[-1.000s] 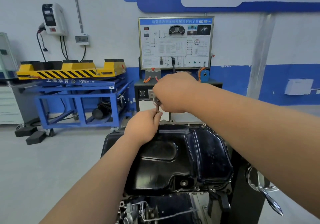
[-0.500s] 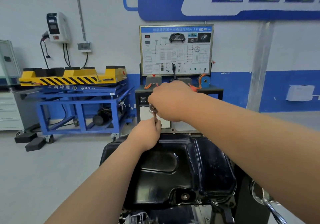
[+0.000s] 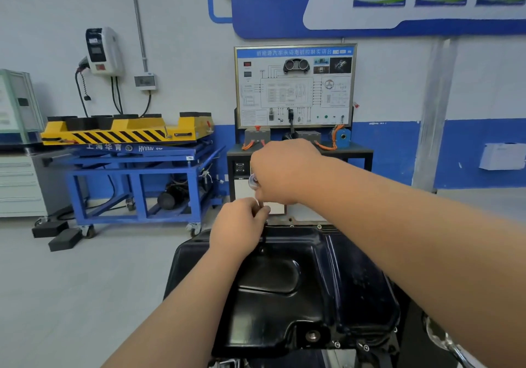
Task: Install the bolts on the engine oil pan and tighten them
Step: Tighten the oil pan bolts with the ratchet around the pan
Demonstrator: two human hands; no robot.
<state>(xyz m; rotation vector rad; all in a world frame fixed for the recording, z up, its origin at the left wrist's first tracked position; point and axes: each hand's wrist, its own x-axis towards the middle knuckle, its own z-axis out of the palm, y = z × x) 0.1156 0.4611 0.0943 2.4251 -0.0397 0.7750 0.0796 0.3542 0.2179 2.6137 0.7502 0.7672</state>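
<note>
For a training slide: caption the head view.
Right hand and left hand grip a wrench at the far edge of the oil pan.

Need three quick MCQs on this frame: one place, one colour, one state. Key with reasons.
1. Where on the pan does the tool stand?
A) far edge
B) near edge
C) centre dish

2. What colour is the pan?
A) red
B) black
C) silver

3. The right hand is:
A) flat on the pan
B) hanging idle
C) holding the tool

Key:
1A: the tool meets the rim farthest from the camera.
2B: the pan is glossy black all over.
3C: its fingers curl round the tool's top, and the left hand holds lower down.
</note>
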